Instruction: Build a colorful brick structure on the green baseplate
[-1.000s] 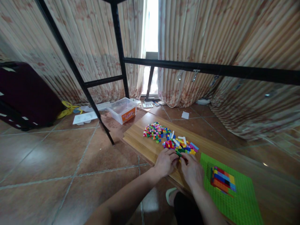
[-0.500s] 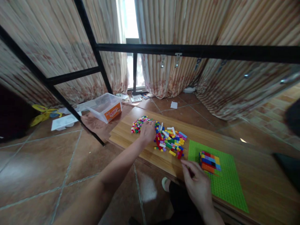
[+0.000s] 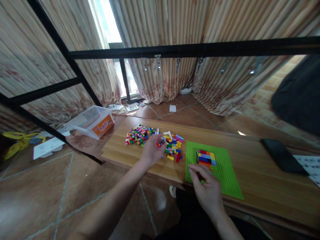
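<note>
My left hand (image 3: 153, 150) hovers over the near side of a pile of loose toy building bricks (image 3: 173, 146). Its fingers are curled together near the thumb, and a small dark piece shows by the fingertips, too blurred to name. My right hand (image 3: 208, 188) is at the near left edge of a green studded baseplate (image 3: 226, 173). Thumb and forefinger meet in a pinch; whatever may be between them is hidden. On the plate, just beyond the right hand, stands a block of joined multicoloured bricks (image 3: 206, 157), partly covered by the fingers.
A second heap of smaller bricks (image 3: 137, 134) lies farther left on the wooden table (image 3: 117, 148). A clear plastic box (image 3: 91, 121) with an orange label stands past the left end. At right are a black phone-like slab (image 3: 282, 156) and a printed sheet (image 3: 308, 165). A black metal bar (image 3: 175, 49) crosses behind.
My left hand has come back from the middle of the bricks toward me and to the right. My right hand now overlaps the baseplate's edge. The camera view has turned right.
</note>
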Action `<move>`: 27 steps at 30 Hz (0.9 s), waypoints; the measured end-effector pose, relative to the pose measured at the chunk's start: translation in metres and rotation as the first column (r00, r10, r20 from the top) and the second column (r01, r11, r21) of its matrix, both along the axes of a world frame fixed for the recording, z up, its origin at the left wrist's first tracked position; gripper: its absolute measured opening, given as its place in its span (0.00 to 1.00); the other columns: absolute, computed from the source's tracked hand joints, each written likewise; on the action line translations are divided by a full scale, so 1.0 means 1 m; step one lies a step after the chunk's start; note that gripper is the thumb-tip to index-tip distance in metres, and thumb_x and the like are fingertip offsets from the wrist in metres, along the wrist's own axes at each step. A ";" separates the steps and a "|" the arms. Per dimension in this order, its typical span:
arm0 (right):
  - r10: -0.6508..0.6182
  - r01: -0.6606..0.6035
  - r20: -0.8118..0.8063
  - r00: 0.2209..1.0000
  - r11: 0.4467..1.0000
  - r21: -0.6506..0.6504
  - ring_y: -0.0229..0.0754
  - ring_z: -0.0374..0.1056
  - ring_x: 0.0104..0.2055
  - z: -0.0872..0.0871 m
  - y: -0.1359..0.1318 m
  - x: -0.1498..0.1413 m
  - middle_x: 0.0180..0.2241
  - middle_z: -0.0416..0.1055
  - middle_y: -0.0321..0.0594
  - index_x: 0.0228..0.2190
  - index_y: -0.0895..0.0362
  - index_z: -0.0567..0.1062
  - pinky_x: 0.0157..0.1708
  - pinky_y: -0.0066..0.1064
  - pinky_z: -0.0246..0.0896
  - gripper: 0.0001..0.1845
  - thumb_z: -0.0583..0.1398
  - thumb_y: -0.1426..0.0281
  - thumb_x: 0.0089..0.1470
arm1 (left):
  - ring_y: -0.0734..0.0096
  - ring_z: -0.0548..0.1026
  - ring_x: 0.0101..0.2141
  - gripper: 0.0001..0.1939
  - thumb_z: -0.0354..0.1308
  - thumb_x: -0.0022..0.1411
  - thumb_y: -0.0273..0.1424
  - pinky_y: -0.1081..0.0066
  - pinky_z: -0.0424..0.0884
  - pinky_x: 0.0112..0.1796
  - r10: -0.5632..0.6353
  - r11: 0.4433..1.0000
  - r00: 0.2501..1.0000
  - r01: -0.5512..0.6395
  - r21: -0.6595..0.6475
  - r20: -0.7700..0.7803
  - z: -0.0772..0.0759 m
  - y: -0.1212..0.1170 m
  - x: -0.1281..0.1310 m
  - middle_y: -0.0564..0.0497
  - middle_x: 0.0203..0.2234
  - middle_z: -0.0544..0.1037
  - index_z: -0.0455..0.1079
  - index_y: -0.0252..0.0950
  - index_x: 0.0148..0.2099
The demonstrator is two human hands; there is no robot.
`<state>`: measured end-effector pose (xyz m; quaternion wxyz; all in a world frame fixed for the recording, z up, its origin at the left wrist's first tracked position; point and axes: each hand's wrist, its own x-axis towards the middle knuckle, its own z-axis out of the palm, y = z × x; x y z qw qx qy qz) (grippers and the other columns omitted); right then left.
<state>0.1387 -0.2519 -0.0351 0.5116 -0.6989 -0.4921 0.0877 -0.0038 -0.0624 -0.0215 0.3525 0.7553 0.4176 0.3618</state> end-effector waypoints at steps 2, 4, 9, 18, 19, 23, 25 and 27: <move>-0.018 0.018 0.012 1.000 1.000 -0.012 0.42 0.73 0.38 0.007 0.005 0.011 0.40 0.77 0.42 0.40 0.52 0.79 0.41 0.36 0.69 0.13 0.58 0.61 0.59 | 0.68 0.77 0.36 0.16 0.61 0.56 0.28 0.69 0.74 0.39 -0.096 0.952 0.970 0.155 -0.262 0.225 0.002 -0.026 0.020 0.47 0.37 0.79 0.72 0.33 0.48; -0.020 0.020 0.020 1.000 0.999 -0.038 0.40 0.71 0.34 0.015 0.010 0.024 0.43 0.75 0.44 0.44 0.53 0.78 0.39 0.36 0.69 0.16 0.59 0.59 0.58 | 0.72 0.76 0.32 0.14 0.63 0.55 0.30 0.72 0.72 0.37 -0.098 0.854 0.914 0.280 -0.437 0.394 0.003 -0.047 0.040 0.50 0.33 0.78 0.74 0.33 0.45; 0.071 -0.066 0.061 0.996 0.995 -0.071 0.43 0.72 0.41 0.026 0.023 0.055 0.48 0.74 0.45 0.48 0.53 0.76 0.41 0.37 0.69 0.20 0.59 0.58 0.57 | 0.75 0.76 0.32 0.13 0.67 0.52 0.32 0.74 0.70 0.37 -0.014 0.597 0.764 0.524 -0.607 0.645 0.007 -0.073 0.082 0.50 0.32 0.79 0.76 0.32 0.40; 0.011 -0.009 0.088 0.996 1.000 -0.026 0.45 0.73 0.41 0.024 0.040 0.121 0.41 0.78 0.44 0.39 0.53 0.80 0.42 0.37 0.69 0.16 0.58 0.58 0.57 | 0.73 0.78 0.31 0.10 0.60 0.61 0.30 0.68 0.75 0.41 -0.079 0.672 0.840 0.442 -0.594 0.536 -0.005 -0.052 0.126 0.48 0.35 0.81 0.74 0.33 0.45; -0.007 0.009 0.080 0.997 1.000 -0.027 0.45 0.74 0.41 0.020 0.041 0.128 0.41 0.78 0.44 0.40 0.53 0.80 0.42 0.37 0.69 0.16 0.58 0.58 0.56 | 0.71 0.78 0.33 0.09 0.58 0.62 0.29 0.67 0.75 0.41 -0.091 0.758 0.874 0.372 -0.536 0.478 -0.012 -0.048 0.128 0.48 0.36 0.81 0.74 0.34 0.44; -0.009 0.013 0.053 0.999 0.997 -0.076 0.45 0.73 0.43 0.000 0.038 0.142 0.44 0.77 0.44 0.42 0.53 0.79 0.43 0.38 0.68 0.17 0.57 0.59 0.57 | 0.66 0.78 0.41 0.10 0.54 0.63 0.25 0.64 0.74 0.47 -0.145 0.931 0.942 0.234 -0.281 0.303 -0.041 -0.041 0.127 0.47 0.39 0.81 0.73 0.35 0.45; 0.039 -0.030 0.074 0.996 0.993 -0.118 0.46 0.72 0.44 -0.008 0.037 0.142 0.43 0.77 0.43 0.42 0.53 0.79 0.45 0.40 0.67 0.17 0.56 0.59 0.58 | 0.66 0.78 0.43 0.11 0.52 0.64 0.25 0.63 0.74 0.49 -0.154 0.952 0.948 0.218 -0.216 0.278 -0.049 -0.044 0.126 0.47 0.41 0.81 0.72 0.36 0.46; 0.096 -0.077 0.114 0.989 0.984 -0.164 0.46 0.71 0.45 -0.013 0.036 0.140 0.41 0.77 0.43 0.42 0.53 0.80 0.47 0.42 0.65 0.17 0.55 0.61 0.58 | 0.66 0.78 0.45 0.12 0.51 0.65 0.25 0.63 0.73 0.51 -0.169 0.959 0.946 0.223 -0.174 0.277 -0.050 -0.048 0.126 0.46 0.43 0.80 0.71 0.36 0.48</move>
